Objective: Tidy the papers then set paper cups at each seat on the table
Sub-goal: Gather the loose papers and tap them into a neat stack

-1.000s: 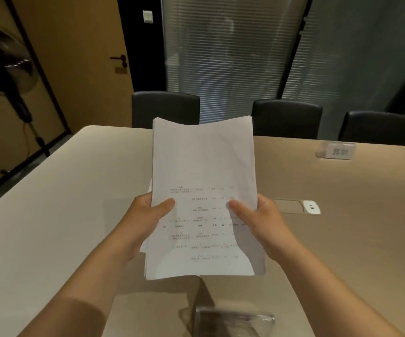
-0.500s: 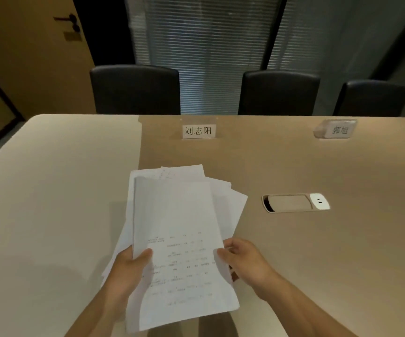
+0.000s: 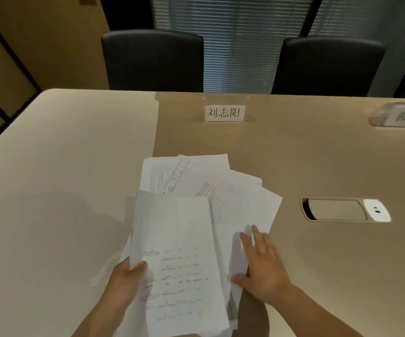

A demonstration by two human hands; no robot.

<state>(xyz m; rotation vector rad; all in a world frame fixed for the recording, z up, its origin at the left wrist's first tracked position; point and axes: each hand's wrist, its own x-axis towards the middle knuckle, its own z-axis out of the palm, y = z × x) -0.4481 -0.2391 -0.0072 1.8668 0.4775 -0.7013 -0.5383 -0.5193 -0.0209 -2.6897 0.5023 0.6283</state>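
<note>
I see the broad beige rounded-corner worktop [image 3: 62, 181] filling most of the view, with two black padded chairs [image 3: 152, 60] pushed in at its far edge. Near the middle lies the loose fan of white printed papers [image 3: 223, 190], spread unevenly on the surface. Over its near side sits a squarer white stack of sheets [image 3: 179, 259], its left edge pinched by my left hand [image 3: 126, 280], thumb on top and fingers beneath, so that grip is clamped on the stack. My right hand [image 3: 261, 266] lies flat with fingers straight and apart, resting on the fanned papers. To the right is an oval beige cable hatch [image 3: 345, 209]. Beyond the papers stands a clear acrylic name card [image 3: 223, 112]; a second one [image 3: 401, 116] is blurred.
</note>
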